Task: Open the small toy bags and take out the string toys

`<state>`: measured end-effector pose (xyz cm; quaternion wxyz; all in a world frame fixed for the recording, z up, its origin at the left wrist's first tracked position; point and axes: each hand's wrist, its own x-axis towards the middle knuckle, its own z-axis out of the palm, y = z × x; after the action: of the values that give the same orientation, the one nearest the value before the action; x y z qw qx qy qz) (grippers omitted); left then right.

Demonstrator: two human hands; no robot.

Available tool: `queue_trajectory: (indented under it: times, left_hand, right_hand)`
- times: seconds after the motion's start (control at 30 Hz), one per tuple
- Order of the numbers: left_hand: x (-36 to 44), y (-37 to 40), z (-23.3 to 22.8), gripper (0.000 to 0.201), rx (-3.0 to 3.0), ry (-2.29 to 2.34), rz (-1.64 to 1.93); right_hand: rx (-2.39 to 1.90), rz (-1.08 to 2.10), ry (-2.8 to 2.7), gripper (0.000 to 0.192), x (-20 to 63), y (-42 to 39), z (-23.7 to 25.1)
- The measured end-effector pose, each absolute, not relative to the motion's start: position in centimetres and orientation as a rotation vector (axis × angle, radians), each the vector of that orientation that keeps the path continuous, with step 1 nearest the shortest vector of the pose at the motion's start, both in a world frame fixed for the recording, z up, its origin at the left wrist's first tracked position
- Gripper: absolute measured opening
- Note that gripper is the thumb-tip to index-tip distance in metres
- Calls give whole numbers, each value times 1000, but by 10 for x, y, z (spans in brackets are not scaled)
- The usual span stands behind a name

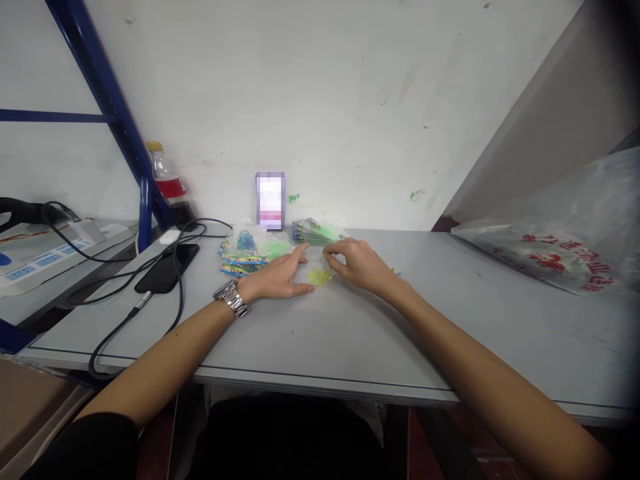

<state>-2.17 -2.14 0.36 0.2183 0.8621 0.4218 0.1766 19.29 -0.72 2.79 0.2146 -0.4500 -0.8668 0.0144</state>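
Observation:
My left hand (280, 277), with a metal watch on the wrist, lies flat on the grey table (350, 333), fingers apart, touching a clear bag. My right hand (357, 263) rests just right of it, fingertips pinching at the top edge of a small clear bag of yellow pieces (319, 275) that lies between both hands. Behind my left hand lie several colourful small packets (245, 257) with blue and green contents. A stack of green packets (317, 231) sits behind my right hand.
A phone (271, 200) leans upright against the wall. A black phone (167, 268) with cables lies at the left, near a white mouse (169, 237) and a soda bottle (167, 183). A large printed plastic bag (550, 257) lies at the right. A blue rack post (145, 213) stands left.

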Motion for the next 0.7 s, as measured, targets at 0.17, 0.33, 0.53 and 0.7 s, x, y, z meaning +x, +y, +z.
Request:
queue_trajectory:
  times: [0.17,0.33,0.53,0.7]
  left_hand:
    - [-21,-21,3,98,2374,1150,533]
    - [-21,-19,1,98,2368,1134,571]
    - [-22,-21,2,97,2386,1181,530]
    - [-21,-23,5,95,2416,1184,516]
  right_hand:
    - [-968,154,-2474,30,193,-7,26]
    - [-1037,243,-2488,33,193,-9,28]
    - [-1478,173,-2398,28,192,-9,30]
    - [-1682,178,-2410,15,194,-4,25]
